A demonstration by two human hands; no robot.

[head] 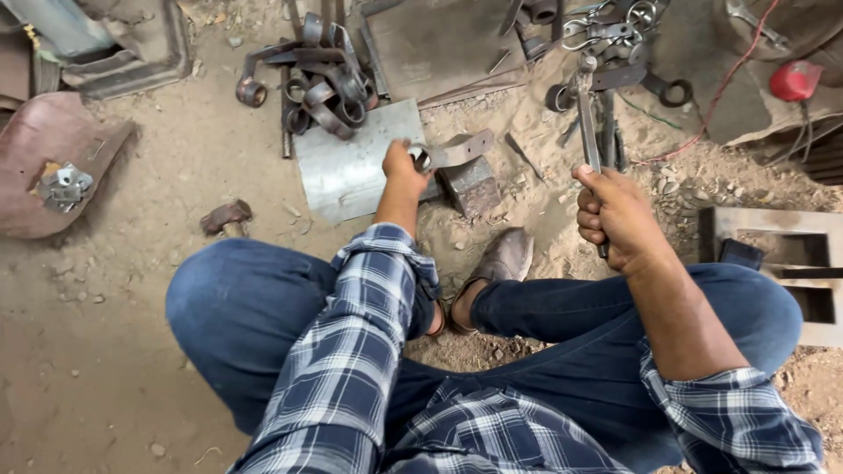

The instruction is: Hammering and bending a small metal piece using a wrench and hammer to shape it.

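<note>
Left hand grips bracket | right hand grips rod | dirt floor

Metalworking workshop, open-floor type. Bare dirt floor strewn with grit and small stones (no worktop in view; work done seated on the ground). Heap of bent steel strap brackets with ring ends. Flat steel sheet laid on the dirt. Small steel block serving as anvil. Hammer head lying loose. Red cable trailing across rusty scrap.
</note>
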